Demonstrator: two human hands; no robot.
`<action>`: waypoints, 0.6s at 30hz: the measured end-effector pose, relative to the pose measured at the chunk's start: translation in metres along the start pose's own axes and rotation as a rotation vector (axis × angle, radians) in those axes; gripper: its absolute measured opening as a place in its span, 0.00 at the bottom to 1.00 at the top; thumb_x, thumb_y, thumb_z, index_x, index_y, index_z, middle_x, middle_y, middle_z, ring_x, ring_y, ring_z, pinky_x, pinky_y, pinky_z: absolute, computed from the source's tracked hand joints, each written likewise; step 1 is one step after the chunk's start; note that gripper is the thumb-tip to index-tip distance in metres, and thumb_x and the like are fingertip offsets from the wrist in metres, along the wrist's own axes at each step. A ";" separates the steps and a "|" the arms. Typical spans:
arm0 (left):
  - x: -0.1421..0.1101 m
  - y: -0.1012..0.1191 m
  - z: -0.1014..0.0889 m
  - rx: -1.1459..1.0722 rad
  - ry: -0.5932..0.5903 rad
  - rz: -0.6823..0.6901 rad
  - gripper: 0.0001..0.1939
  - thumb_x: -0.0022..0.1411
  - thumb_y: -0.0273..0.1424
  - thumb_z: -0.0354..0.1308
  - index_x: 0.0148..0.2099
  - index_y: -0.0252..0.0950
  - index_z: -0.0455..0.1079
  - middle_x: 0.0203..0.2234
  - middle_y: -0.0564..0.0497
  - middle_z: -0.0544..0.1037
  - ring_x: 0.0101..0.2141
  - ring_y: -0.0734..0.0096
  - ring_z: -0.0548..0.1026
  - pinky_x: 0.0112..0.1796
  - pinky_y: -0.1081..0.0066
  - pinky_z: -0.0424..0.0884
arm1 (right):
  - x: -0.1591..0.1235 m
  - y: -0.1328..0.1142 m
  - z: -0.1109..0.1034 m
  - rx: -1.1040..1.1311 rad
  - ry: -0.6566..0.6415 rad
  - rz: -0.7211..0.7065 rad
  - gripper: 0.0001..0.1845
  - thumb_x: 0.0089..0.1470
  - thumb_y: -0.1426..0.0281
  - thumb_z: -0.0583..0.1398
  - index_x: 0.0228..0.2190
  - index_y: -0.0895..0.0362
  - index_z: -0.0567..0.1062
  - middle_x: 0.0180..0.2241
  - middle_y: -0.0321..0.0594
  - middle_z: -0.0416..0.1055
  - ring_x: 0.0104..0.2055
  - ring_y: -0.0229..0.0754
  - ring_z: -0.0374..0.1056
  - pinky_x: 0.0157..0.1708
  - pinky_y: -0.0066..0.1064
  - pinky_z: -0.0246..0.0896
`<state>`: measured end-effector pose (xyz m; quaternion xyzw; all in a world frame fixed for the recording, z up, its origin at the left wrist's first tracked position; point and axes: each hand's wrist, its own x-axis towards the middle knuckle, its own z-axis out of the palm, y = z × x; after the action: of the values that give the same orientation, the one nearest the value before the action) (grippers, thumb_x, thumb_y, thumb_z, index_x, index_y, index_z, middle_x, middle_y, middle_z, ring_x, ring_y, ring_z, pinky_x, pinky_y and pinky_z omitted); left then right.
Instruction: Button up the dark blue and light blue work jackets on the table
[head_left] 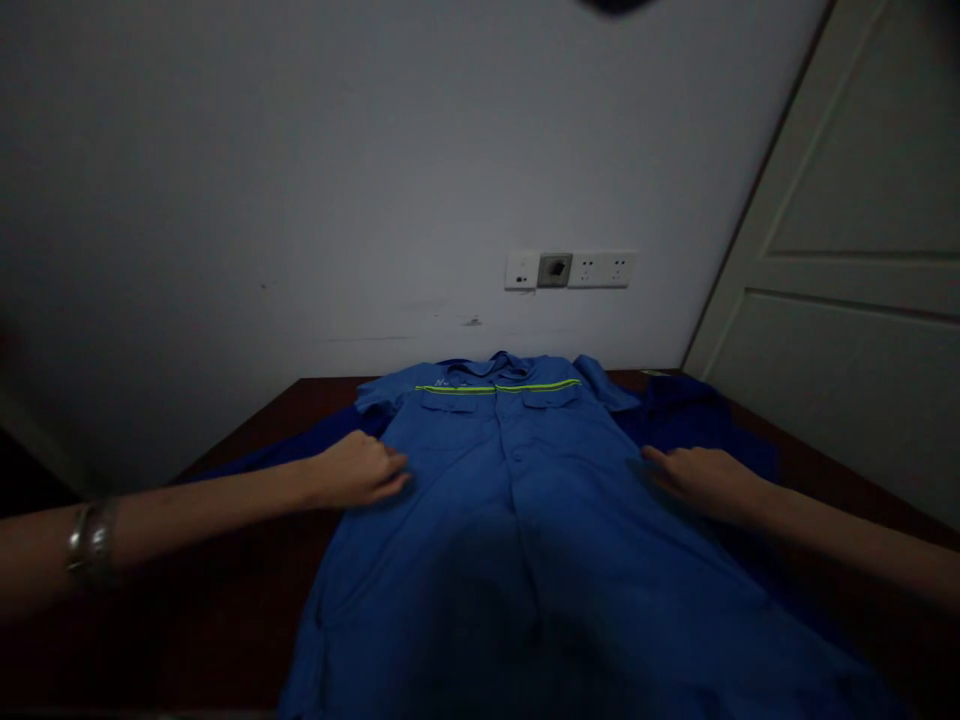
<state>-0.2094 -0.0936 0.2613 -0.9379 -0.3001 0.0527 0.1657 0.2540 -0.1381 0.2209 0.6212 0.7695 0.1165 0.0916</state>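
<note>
A blue work shirt (480, 490) lies front up and spread out, collar toward the wall. It has a yellow-green stripe, two chest flaps and short sleeves. My left hand (364, 470) is at its left side edge, fingers curled and pressed together on the cloth. Over at the right side edge, my right hand (697, 480) also has its fingers closed on the fabric. Darker blue cloth (686, 415) shows from under the shirt on both sides. The shirt's lower front is in deep shadow.
The garments rest on a dark reddish-brown table (247, 570) against a pale wall (375, 180). A row of wall sockets (600, 269) sits above the table's back edge. A panelled white door (847, 280) stands at the right.
</note>
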 end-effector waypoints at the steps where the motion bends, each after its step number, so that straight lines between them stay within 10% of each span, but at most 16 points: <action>1: -0.010 0.017 -0.002 -0.034 -0.006 0.071 0.14 0.62 0.35 0.44 0.33 0.34 0.66 0.23 0.49 0.73 0.22 0.72 0.70 0.25 0.74 0.61 | -0.013 0.002 0.005 0.045 -0.003 0.031 0.20 0.56 0.62 0.45 0.43 0.58 0.68 0.28 0.49 0.72 0.29 0.50 0.70 0.26 0.36 0.60; 8: -0.064 0.100 0.006 -0.196 -0.129 0.242 0.17 0.51 0.44 0.57 0.36 0.36 0.66 0.28 0.48 0.73 0.29 0.65 0.72 0.28 0.70 0.65 | -0.081 -0.005 0.031 0.446 -0.007 0.074 0.23 0.55 0.55 0.46 0.44 0.54 0.69 0.35 0.45 0.73 0.36 0.46 0.70 0.35 0.34 0.63; 18: -0.096 0.101 -0.004 -0.226 -0.081 0.117 0.06 0.55 0.33 0.54 0.35 0.37 0.66 0.30 0.49 0.71 0.33 0.66 0.71 0.28 0.71 0.64 | -0.132 -0.020 0.019 0.404 0.191 -0.043 0.25 0.52 0.55 0.51 0.49 0.52 0.66 0.46 0.45 0.68 0.44 0.46 0.68 0.42 0.36 0.64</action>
<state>-0.2317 -0.2283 0.2307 -0.9637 -0.2551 0.0661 0.0432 0.2683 -0.2699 0.1966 0.5966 0.7954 0.0163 -0.1056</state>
